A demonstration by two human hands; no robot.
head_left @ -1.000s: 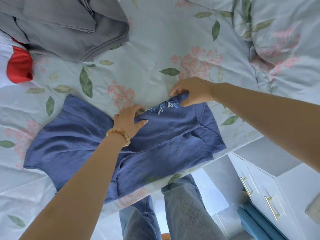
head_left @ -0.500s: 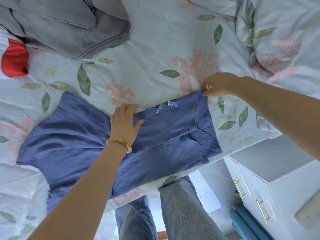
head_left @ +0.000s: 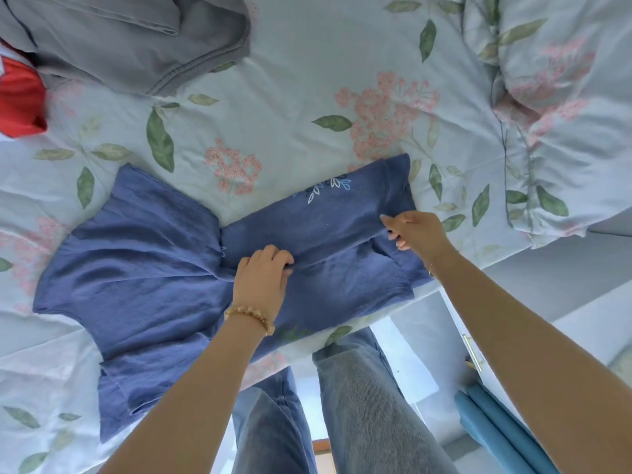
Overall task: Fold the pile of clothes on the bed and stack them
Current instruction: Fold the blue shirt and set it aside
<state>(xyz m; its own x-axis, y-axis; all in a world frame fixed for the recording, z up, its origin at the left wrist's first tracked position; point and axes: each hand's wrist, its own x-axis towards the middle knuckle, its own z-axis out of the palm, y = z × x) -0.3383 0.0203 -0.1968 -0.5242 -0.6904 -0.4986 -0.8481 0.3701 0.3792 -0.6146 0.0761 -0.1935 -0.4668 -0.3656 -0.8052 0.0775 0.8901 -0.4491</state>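
Note:
A blue garment [head_left: 143, 268] with a small white flower embroidery lies spread on the floral bed sheet [head_left: 290, 80] near the bed's front edge. Its right half is folded into a narrower band. My left hand [head_left: 263, 275], with a bead bracelet on the wrist, grips a crease at the middle of that band with curled fingers. My right hand [head_left: 415, 232] pinches the same crease near the garment's right end. A grey pile of clothes [head_left: 130, 39] sits at the far left, with a red piece [head_left: 20, 97] beside it.
A bunched floral duvet [head_left: 564, 107] lies at the right of the bed. Below the bed edge stand my legs in jeans [head_left: 359, 405], a white drawer cabinet [head_left: 475, 350] with gold handles, and a blue object [head_left: 496, 429] on the floor.
Both hands came off the garment's far edge and moved toward me to its middle crease. My left hand went from lying flat to gripping the cloth.

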